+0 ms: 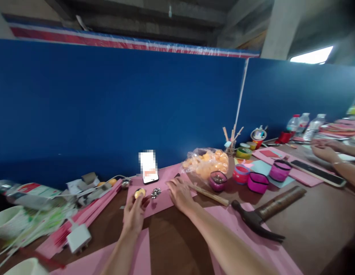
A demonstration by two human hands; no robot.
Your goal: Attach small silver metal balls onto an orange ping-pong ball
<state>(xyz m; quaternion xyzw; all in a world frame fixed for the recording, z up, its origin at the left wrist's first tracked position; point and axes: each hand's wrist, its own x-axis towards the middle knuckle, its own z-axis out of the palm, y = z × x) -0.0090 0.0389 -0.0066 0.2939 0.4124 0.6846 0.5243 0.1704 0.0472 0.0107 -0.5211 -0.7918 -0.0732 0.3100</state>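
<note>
My left hand is closed in a pinch on a small round yellow piece with a dark mark on it. Beside it, a cluster of small shiny silver pieces lies on a pink sheet. My right hand rests on that sheet to the right of the silver pieces, its fingers stretched and lying flat. A tool with a thin wooden handle lies just past my right hand, which partly hides it. A lit phone stands behind the silver pieces.
To the right lies a claw hammer. A plastic bag of orange balls and several pink containers stand behind it. White charger, cables and a bowl crowd the left. Another person's hands are at far right, before a blue partition.
</note>
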